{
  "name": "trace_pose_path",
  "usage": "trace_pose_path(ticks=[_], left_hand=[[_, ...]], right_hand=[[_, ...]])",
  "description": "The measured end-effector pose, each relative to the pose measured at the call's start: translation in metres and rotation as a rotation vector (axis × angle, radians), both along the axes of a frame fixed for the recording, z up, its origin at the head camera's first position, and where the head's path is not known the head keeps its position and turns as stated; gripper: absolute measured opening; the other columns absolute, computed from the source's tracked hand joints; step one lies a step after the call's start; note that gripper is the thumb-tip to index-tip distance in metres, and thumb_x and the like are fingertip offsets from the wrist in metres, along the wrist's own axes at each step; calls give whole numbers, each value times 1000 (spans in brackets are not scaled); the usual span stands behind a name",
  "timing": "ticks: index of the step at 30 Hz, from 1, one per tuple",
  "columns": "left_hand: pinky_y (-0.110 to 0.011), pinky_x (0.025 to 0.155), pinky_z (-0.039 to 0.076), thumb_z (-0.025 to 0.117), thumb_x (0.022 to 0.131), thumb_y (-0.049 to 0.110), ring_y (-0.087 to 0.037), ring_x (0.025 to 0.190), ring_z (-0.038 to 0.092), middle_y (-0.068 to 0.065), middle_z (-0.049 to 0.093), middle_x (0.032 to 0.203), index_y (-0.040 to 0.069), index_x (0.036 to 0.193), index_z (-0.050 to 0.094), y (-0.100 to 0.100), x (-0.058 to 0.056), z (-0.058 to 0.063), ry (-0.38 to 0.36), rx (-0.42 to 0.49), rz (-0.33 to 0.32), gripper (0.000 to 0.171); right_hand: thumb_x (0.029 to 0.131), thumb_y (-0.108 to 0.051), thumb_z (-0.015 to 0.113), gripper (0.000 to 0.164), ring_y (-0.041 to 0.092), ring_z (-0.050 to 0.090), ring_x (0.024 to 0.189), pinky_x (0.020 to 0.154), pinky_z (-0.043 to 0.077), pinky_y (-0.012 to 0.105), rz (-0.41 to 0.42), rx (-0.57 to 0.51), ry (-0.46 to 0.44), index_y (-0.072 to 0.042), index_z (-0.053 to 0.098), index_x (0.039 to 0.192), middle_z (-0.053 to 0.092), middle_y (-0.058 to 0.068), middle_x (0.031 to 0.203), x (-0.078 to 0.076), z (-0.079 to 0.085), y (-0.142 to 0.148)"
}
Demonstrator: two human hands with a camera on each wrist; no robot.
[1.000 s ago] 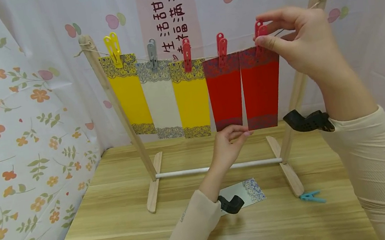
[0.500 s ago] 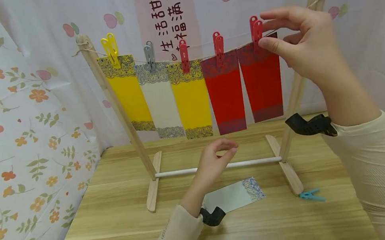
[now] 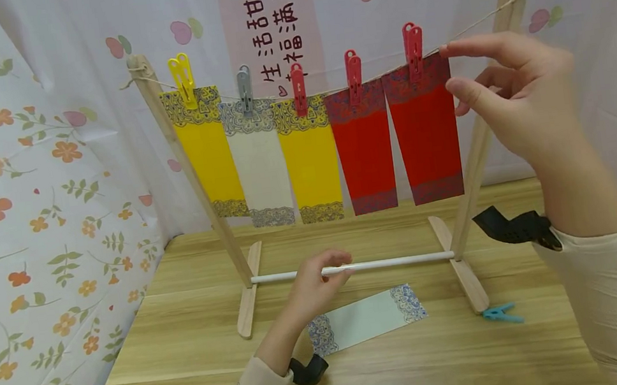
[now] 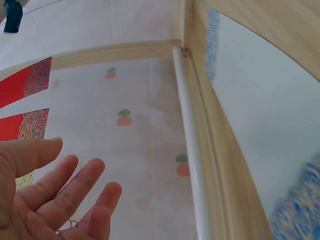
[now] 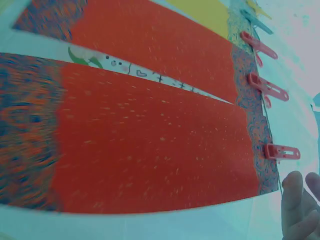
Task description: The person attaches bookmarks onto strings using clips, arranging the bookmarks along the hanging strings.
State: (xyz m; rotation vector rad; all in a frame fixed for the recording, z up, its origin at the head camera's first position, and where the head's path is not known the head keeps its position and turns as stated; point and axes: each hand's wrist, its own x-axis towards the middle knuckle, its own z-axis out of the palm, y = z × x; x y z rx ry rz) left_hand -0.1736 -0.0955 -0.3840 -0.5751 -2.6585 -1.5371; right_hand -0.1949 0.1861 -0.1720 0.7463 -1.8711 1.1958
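At the right end of a string line, a red card point(image 3: 425, 133) with patterned bands hangs from a red clothespin point(image 3: 415, 54). My right hand point(image 3: 533, 94) is beside this card's upper right corner, fingers apart and holding nothing; whether a fingertip touches the corner I cannot tell. Lower down, my left hand point(image 3: 314, 288) hovers around the height of the white rod point(image 3: 398, 262), its fingers loosely bent and nothing in them, as the left wrist view also shows. A pale card point(image 3: 367, 318) with blue lace-like ends lies on the table just right of that hand.
Further left on the line hang another red card point(image 3: 364, 153), a yellow card point(image 3: 311, 166), a white card point(image 3: 259, 169) and a second yellow card point(image 3: 209, 163), each clipped. Wooden posts point(image 3: 477, 152) hold the string. A blue clothespin point(image 3: 502, 314) lies by the right foot.
My right hand has let go of the rightmost red clothespin and moved right and down. My left hand has left the red cards' lower edges and moved down and left, uncovering the pale card.
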Motion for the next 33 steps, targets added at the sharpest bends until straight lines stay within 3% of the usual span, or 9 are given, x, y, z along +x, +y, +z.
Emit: trace_pose_path(ticks=[5, 7, 10, 15, 19, 23, 28, 33], left_hand=[[-44, 85, 53, 67, 95, 13, -29, 113, 61, -9, 69, 122, 8, 118, 69, -10, 2, -8, 23, -72, -20, 24], [-48, 87, 54, 67, 94, 13, -31, 113, 60, -11, 68, 122, 5, 118, 69, -13, 1, -11, 32, -96, -41, 25], [-54, 93, 50, 67, 95, 14, -35, 114, 58, -12, 67, 124, 3, 120, 68, -17, 3, -15, 4, -135, -78, 28], [-49, 99, 49, 69, 94, 20, -34, 117, 59, -11, 67, 126, 4, 125, 66, -23, 4, -20, -31, -280, -131, 35], [-45, 101, 49, 73, 91, 23, -30, 119, 60, -10, 66, 129, 4, 126, 66, -26, 6, -23, -22, -422, -175, 41], [-39, 97, 50, 78, 86, 31, -24, 113, 58, -7, 64, 127, 9, 128, 66, -28, 8, -27, -56, -528, -181, 48], [-34, 89, 50, 81, 83, 35, -20, 106, 55, -4, 63, 121, 13, 127, 68, -29, 9, -33, -69, -590, -175, 51], [-38, 96, 49, 82, 80, 37, -22, 112, 55, -3, 63, 124, 14, 126, 68, -28, 10, -34, -61, -625, -172, 53]], right_hand=[[86, 8, 69, 32, -1, 61, 64, 47, 36, 13, 9, -15, -28, 3, 70, 118, 73, -19, 90, 7, -21, 10], [86, 8, 69, 33, -2, 61, 70, 51, 39, 10, -4, 10, -50, 3, 70, 118, 73, -20, 100, 9, -32, 15], [85, 7, 71, 35, -4, 58, 75, 55, 41, 7, -49, 69, -76, 1, 70, 119, 70, -25, 99, 12, -49, 24], [83, 9, 73, 38, -6, 57, 75, 60, 44, 4, -107, 165, -123, -2, 71, 120, 67, -27, 92, 16, -76, 42], [85, 5, 72, 37, -9, 56, 72, 57, 42, 6, -126, 202, -222, -6, 71, 121, 65, -27, 91, 17, -100, 60], [89, -1, 71, 33, -10, 55, 80, 61, 43, 6, -150, 238, -341, -9, 70, 121, 64, -30, 92, 18, -127, 81], [95, -15, 67, 28, -10, 51, 85, 60, 43, 14, -181, 313, -522, -14, 69, 123, 61, -33, 96, 21, -164, 109], [97, -18, 65, 27, -11, 51, 87, 60, 41, 20, -163, 377, -615, -12, 68, 123, 63, -33, 100, 22, -194, 132]])
